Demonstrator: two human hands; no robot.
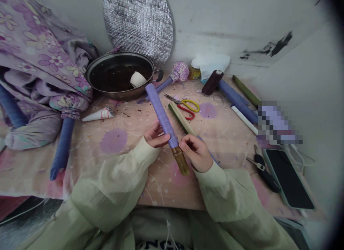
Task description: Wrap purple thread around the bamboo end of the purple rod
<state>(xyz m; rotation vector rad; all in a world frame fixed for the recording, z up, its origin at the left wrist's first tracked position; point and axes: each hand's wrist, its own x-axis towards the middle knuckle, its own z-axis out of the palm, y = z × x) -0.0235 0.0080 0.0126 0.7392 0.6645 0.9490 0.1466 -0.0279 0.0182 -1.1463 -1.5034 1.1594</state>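
A bamboo stick [181, 161] slants in front of me, most of its length wound in a purple wrapping [159, 108]; its near end is bare brown bamboo. My left hand [156, 136] is closed around the wrapped part from the left, thumb on top. At the wrapping's lower edge, the fingers of my right hand [198, 152] are pinched together; what they hold, probably the wrap's end, is too small to make out. Just behind lies a split bamboo piece [182, 117], partly hidden by my right hand. Red-and-yellow-handled scissors [185, 105] rest beyond it, blades apart.
A dark pan [94, 89] with a white cup [138, 79] stands at the back left. Purple-wrapped sticks with cloth heads [63, 142] lie left. A thread spool [212, 82], a green bamboo stick [245, 89], keys [259, 164] and a phone [288, 178] are on the right.
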